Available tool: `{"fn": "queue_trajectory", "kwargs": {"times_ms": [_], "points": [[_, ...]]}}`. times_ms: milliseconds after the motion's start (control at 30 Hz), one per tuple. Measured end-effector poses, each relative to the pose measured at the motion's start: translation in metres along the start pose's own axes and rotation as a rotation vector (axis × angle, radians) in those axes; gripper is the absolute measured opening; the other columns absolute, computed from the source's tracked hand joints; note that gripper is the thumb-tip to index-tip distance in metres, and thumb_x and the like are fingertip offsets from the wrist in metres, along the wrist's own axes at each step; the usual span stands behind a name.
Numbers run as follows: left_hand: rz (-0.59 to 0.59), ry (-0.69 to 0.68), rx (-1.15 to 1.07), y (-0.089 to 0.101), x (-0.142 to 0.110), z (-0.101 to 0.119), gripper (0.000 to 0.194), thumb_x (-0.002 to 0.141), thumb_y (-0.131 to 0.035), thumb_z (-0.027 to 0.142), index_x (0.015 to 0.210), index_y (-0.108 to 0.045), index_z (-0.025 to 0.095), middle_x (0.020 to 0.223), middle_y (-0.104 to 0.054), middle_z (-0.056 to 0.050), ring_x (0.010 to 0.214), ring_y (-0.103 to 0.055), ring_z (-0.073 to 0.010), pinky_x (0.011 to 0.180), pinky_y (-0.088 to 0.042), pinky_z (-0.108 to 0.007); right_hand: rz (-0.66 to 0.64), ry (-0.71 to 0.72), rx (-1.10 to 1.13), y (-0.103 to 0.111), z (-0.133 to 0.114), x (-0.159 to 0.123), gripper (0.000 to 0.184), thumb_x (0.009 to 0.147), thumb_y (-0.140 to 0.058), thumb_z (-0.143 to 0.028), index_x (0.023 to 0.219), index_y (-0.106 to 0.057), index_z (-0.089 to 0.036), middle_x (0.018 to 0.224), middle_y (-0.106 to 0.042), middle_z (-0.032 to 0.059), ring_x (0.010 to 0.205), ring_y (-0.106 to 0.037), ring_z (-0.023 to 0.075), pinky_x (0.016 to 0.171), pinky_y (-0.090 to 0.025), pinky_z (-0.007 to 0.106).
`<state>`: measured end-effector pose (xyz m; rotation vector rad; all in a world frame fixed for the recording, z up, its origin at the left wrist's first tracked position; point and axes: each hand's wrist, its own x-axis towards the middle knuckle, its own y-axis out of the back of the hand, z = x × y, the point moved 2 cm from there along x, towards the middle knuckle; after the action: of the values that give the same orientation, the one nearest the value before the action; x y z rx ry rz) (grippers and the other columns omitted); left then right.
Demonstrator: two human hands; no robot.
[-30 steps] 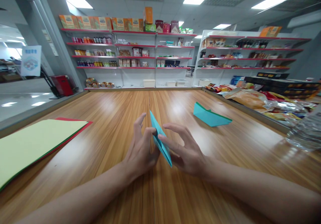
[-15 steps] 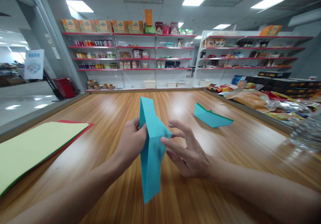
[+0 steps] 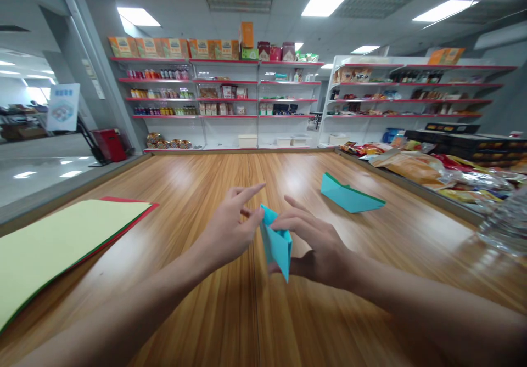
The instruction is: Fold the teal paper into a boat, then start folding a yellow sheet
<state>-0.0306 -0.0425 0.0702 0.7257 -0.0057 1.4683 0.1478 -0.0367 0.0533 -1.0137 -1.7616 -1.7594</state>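
Note:
A folded sheet of light-blue paper is held tilted above the table between my hands. On its right, my right hand grips it, with the thumb low behind it and fingers over its top edge. At its upper left corner my left hand pinches with the thumb and a curled finger, while the index finger points forward, free of the paper. Part of the paper is hidden behind the right fingers. Farther right on the table lies another folded paper piece, blue with a green edge.
A stack of pale-yellow, green and red paper sheets lies at left on the wooden table. A clear plastic container stands at the right edge. Snack packets are heaped beyond the right edge, and stocked shelves line the back.
The blue paper has gone from a tall, opened-out shape to a smaller, flatter fold and moved slightly right. My right hand has closed on it; my left hand has shifted to its corner.

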Motion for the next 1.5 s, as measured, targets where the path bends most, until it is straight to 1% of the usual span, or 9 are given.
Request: {"fn": "queue_trajectory", "kwargs": {"times_ms": [67, 133, 233, 533, 733, 933, 1100, 1333, 1500], "points": [[-0.045, -0.322, 0.156, 0.005, -0.001, 0.006, 0.036, 0.084, -0.053, 0.021, 0.119, -0.06, 0.021, 0.132, -0.044, -0.015, 0.106, -0.057, -0.0275, 0.075, -0.057, -0.042, 0.051, -0.068, 0.061, -0.003, 0.014, -0.003, 0.039, 0.074, -0.074, -0.039, 0.099, -0.054, -0.017, 0.087, -0.064, 0.0032, 0.087, -0.064, 0.0179, 0.105, -0.038, 0.048], [-0.232, -0.567, 0.242, 0.006, -0.005, 0.01, 0.05, 0.08, -0.057, 0.018, 0.129, -0.051, 0.022, 0.135, -0.046, -0.013, 0.127, -0.041, -0.031, 0.099, -0.043, -0.051, 0.071, -0.134, 0.102, -0.006, 0.025, -0.006, 0.026, 0.077, -0.072, -0.037, 0.085, -0.056, -0.018, 0.077, -0.063, 0.0009, 0.082, -0.064, 0.0174, 0.097, -0.046, 0.043], [-0.403, -0.687, 0.348, 0.001, -0.01, 0.005, 0.071, 0.078, -0.064, 0.02, 0.141, -0.033, 0.021, 0.137, -0.046, -0.015, 0.131, -0.038, -0.0307, 0.106, -0.034, -0.053, 0.046, -0.138, 0.184, -0.008, 0.033, -0.011, 0.02, 0.082, -0.066, -0.036, 0.078, -0.059, -0.018, 0.077, -0.064, 0.0018, 0.086, -0.064, 0.0166, 0.087, -0.051, 0.034], [-0.192, -0.931, 0.489, -0.001, -0.006, -0.015, 0.052, 0.085, -0.055, 0.014, 0.134, -0.044, 0.023, 0.117, -0.057, -0.013, 0.112, -0.056, -0.0247, 0.097, -0.045, -0.049, 0.009, -0.12, 0.275, -0.009, 0.026, -0.011, 0.033, 0.088, -0.056, -0.046, 0.072, -0.057, -0.017, 0.069, -0.061, -0.002, 0.074, -0.063, 0.0131, 0.099, -0.043, 0.043], [-0.263, -0.892, 0.488, 0.008, -0.004, -0.011, 0.047, 0.086, -0.053, 0.015, 0.132, -0.043, 0.02, 0.119, -0.058, -0.013, 0.113, -0.056, -0.0233, 0.103, -0.039, -0.052, 0.024, -0.083, 0.265, -0.011, 0.028, -0.016, 0.023, 0.092, -0.052, -0.034, 0.078, -0.057, -0.017, 0.076, -0.064, 0.0006, 0.078, -0.065, 0.0143, 0.101, -0.043, 0.042], [-0.279, -0.923, 0.438, 0.004, -0.012, 0.002, 0.006, 0.087, -0.054, 0.015, 0.09, -0.059, 0.018, 0.118, -0.057, -0.014, 0.107, -0.058, -0.0237, 0.099, -0.043, -0.047, 0.083, -0.132, 0.305, -0.012, 0.019, -0.019, 0.019, 0.092, -0.051, -0.031, 0.101, -0.06, -0.017, 0.089, -0.067, 0.0062, 0.079, -0.066, 0.016, 0.077, -0.053, 0.029], [-0.397, -0.796, 0.408, 0.002, -0.015, 0.013, 0.013, 0.086, -0.053, 0.015, 0.094, -0.062, 0.02, 0.11, -0.059, -0.01, 0.09, -0.061, -0.0195, 0.077, -0.053, -0.03, 0.096, -0.246, 0.52, -0.017, 0.011, -0.02, 0.017, 0.087, -0.059, -0.028, 0.075, -0.056, -0.017, 0.065, -0.056, -0.0016, 0.056, -0.054, 0.01, 0.055, -0.047, 0.02], [-0.355, -0.659, 0.345, 0.006, -0.012, 0.008, 0.014, 0.089, -0.049, 0.018, 0.097, -0.059, 0.022, 0.105, -0.065, -0.008, 0.088, -0.063, -0.0192, 0.074, -0.052, -0.029, 0.065, -0.318, 0.552, -0.018, 0.008, -0.018, 0.016, 0.09, -0.054, -0.025, 0.076, -0.054, -0.017, 0.073, -0.052, 0.0004, 0.066, -0.05, 0.0115, 0.058, -0.043, 0.022], [-0.297, -0.734, 0.321, 0.006, -0.014, 0.011, 0.017, 0.092, -0.04, 0.015, 0.098, -0.055, 0.018, 0.099, -0.068, -0.009, 0.086, -0.066, -0.0179, 0.075, -0.054, -0.029, 0.028, -0.437, 0.62, -0.018, 0.003, -0.015, 0.019, 0.092, -0.049, -0.026, 0.078, -0.055, -0.016, 0.074, -0.05, 0.0008, 0.067, -0.048, 0.0126, 0.061, -0.042, 0.025]]}}
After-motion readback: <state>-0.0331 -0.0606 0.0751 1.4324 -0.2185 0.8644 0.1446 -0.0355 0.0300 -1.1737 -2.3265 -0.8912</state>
